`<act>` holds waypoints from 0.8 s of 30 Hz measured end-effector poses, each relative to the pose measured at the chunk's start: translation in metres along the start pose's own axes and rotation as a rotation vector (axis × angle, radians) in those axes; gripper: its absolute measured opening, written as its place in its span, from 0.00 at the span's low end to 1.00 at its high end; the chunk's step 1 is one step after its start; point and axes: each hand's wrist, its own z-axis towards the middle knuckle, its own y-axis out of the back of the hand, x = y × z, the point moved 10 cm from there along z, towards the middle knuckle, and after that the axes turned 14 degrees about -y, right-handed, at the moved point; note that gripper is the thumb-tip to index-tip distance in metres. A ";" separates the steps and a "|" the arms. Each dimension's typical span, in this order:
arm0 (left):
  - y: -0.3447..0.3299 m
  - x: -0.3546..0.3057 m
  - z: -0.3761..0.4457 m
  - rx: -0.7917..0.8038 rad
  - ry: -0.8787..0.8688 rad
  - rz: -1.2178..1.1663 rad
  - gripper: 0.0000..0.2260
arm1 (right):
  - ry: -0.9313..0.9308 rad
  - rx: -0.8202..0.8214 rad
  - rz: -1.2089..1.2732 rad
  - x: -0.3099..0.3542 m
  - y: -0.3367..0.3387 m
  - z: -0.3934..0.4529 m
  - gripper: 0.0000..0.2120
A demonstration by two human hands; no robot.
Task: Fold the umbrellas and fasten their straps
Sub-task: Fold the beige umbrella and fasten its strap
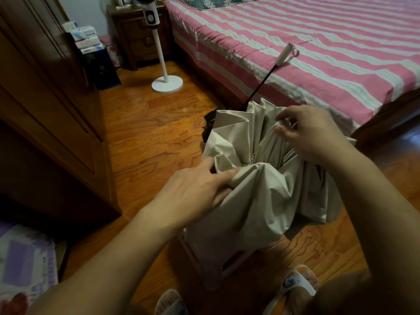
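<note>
Your left hand (197, 187) grips a bunched fold of the beige umbrella (256, 178), fingers curled into the cloth, while your right hand (311, 133) pinches a pleat near the canopy's far edge between thumb and fingertips. The umbrella lies collapsed but loose over a pale stool (218, 264) on the wooden floor (147, 133) just in front of your slippered feet, its black shaft slanting up toward the striped bed (318, 42) so the white handle (284, 54) rests on the bed's edge. A white standing fan (163, 64) stands left of the bed.
</note>
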 end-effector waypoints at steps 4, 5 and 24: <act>-0.001 -0.020 -0.007 0.061 -0.117 -0.141 0.13 | -0.024 0.000 0.010 -0.004 0.002 0.001 0.13; 0.001 -0.020 -0.009 0.045 -0.121 -0.114 0.11 | -0.033 -0.002 0.013 -0.006 0.003 0.002 0.13; 0.023 0.017 -0.022 -0.373 0.084 -0.389 0.20 | -0.064 -0.009 0.020 -0.007 0.003 -0.004 0.11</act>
